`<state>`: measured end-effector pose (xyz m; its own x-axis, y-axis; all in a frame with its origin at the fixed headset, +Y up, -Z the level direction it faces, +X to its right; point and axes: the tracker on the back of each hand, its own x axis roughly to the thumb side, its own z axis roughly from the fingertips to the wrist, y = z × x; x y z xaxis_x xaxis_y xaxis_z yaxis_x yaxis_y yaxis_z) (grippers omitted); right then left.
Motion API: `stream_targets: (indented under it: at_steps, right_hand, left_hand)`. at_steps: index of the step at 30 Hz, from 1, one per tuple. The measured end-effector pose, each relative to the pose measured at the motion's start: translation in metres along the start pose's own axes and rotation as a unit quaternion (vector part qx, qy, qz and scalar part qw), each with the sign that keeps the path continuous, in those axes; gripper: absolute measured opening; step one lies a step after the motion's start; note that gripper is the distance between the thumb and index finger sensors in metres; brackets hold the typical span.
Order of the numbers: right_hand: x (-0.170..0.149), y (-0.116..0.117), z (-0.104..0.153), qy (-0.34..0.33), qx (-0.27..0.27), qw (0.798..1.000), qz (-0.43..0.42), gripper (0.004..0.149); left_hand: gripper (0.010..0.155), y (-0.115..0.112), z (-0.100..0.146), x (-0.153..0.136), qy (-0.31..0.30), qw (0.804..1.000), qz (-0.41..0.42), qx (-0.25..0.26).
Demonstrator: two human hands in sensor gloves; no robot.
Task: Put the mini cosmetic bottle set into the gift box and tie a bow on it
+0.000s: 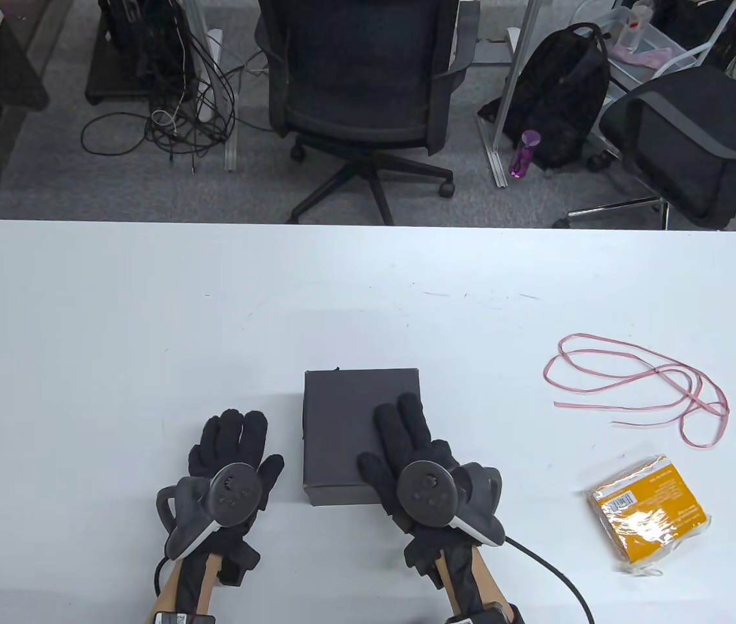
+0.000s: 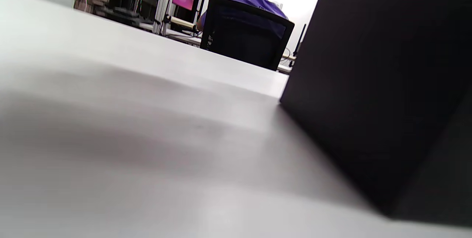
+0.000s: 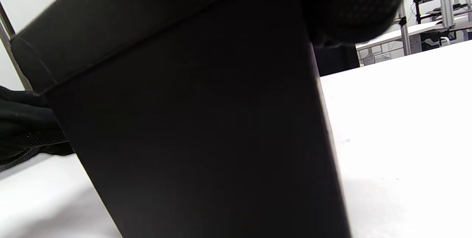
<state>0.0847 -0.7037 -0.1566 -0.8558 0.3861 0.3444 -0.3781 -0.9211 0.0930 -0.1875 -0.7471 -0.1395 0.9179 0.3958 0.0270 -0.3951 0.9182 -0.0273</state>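
Observation:
A dark grey gift box (image 1: pixel 342 422) with its lid on stands near the table's front edge. My right hand (image 1: pixel 406 442) lies flat on the lid's right part, fingers straight. Just left of the box, my left hand (image 1: pixel 234 448) rests palm down on the table, fingers straight, apart from the box. The box's side fills the right wrist view (image 3: pixel 199 127) and the right of the left wrist view (image 2: pixel 376 94). A yellow packet in clear wrap (image 1: pixel 648 513), apparently the cosmetic set, lies at the front right. A thin pink ribbon (image 1: pixel 640 387) lies in loose loops behind it.
The white table (image 1: pixel 147 312) stretches wide around the box. Beyond its far edge stand two office chairs (image 1: pixel 368 84), a black backpack (image 1: pixel 559 97) and floor cables. A cable (image 1: pixel 556 572) trails from my right wrist across the front edge.

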Motion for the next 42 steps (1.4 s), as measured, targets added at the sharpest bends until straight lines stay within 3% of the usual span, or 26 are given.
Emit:
stream_targets:
  at_steps: [4, 6, 9, 14, 20, 23, 28, 39, 42]
  right_hand:
    - [-0.002, -0.003, 0.000, 0.003, 0.032, 0.999, -0.036, 0.073]
    - [-0.008, -0.006, 0.000, 0.003, 0.041, 0.994, -0.104, 0.074]
    - [-0.025, -0.013, 0.001, 0.011, 0.019, 0.980, -0.198, 0.074]
    - [-0.068, -0.007, 0.006, 0.066, -0.060, 0.944, -0.319, 0.066]
    - [-0.091, 0.011, 0.004, 0.098, -0.041, 0.878, -0.468, 0.060]
    - [-0.090, 0.016, 0.002, 0.093, -0.026, 0.874, -0.477, 0.060]
    - [-0.084, 0.023, 0.000, 0.090, 0.000, 0.875, -0.476, 0.060]
    - [-0.082, 0.021, 0.000, 0.086, 0.002, 0.879, -0.470, 0.059]
    - [-0.082, 0.021, 0.000, 0.087, 0.001, 0.878, -0.471, 0.059]
  left_hand:
    - [0.071, 0.002, -0.001, -0.005, 0.012, 0.986, 0.169, 0.006]
    - [0.070, 0.002, 0.000, -0.008, 0.021, 0.956, 0.291, 0.007]
    - [0.070, 0.000, 0.001, -0.009, 0.024, 0.913, 0.406, -0.003]
    - [0.071, -0.007, 0.001, -0.007, 0.013, 0.880, 0.474, -0.026]
    - [0.066, -0.017, 0.001, -0.005, 0.002, 0.837, 0.544, -0.060]
    - [0.065, -0.020, 0.001, -0.004, 0.001, 0.831, 0.552, -0.070]
    - [0.065, -0.025, 0.000, 0.000, 0.000, 0.836, 0.542, -0.083]
    - [0.065, -0.036, 0.004, 0.017, -0.016, 0.852, 0.512, -0.104]
    - [0.065, -0.037, 0.004, 0.017, -0.015, 0.848, 0.519, -0.105]
